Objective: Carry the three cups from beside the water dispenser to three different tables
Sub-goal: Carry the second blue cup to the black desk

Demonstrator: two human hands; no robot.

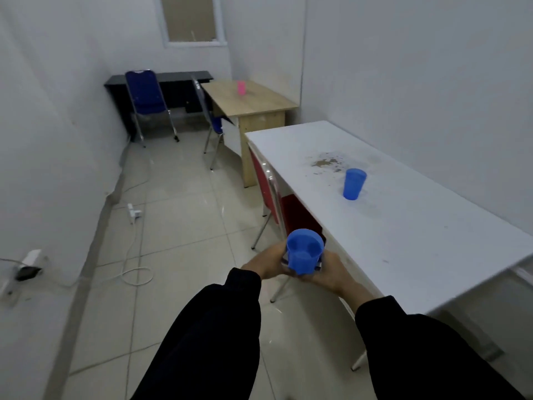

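Both hands hold one blue cup (304,252) upright in front of me, above the floor beside the white table (409,238). My left hand (266,264) grips its left side and my right hand (334,272) its right side. A second blue cup (354,184) stands upright on the white table, past a brown stain. A pink cup (241,88) stands on the wooden table (253,106) further back. A black table (173,79) stands against the far wall with no cup seen on it.
A red chair (268,186) is tucked under the white table. One blue chair (147,99) faces the black table, another (215,122) sits by the wooden one. White cables and a power strip (133,212) lie along the left wall. The tiled floor runs down the middle.
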